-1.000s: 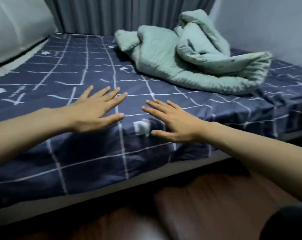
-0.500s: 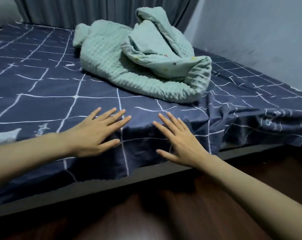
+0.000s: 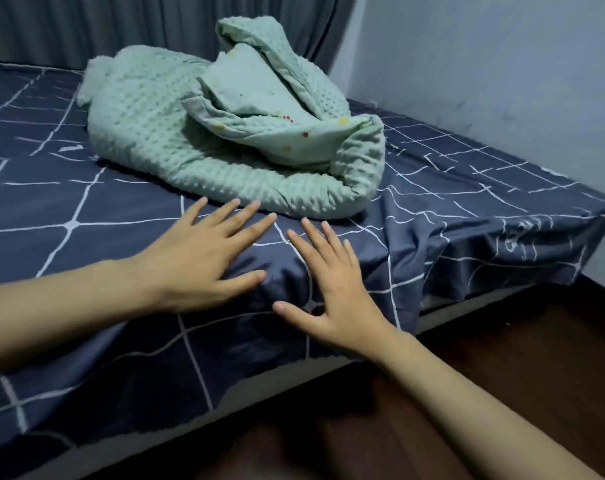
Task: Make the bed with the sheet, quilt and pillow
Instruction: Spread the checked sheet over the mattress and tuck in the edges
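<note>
Both grips flat, fingers spread wide: left hand (image 3: 204, 258), right hand (image 3: 332, 289) on sheet (image 3: 86, 209); quilt (image 3: 231, 133) just beyond.

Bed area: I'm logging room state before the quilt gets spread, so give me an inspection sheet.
Surface: navy grid sheet covers the mattress, wrinkled at the near right corner.
Job's things: green quilt bunched in a heap; pillow not seen.
Clutter: nothing seen.
Grippers: left hand and right hand open, flat on the sheet.
Cables: nothing seen.
Surroundings: grey curtain, pale wall, dark wood floor.

Navy sheet (image 3: 127, 188), white grid lines; mint dotted quilt (image 3: 162, 133).
</note>
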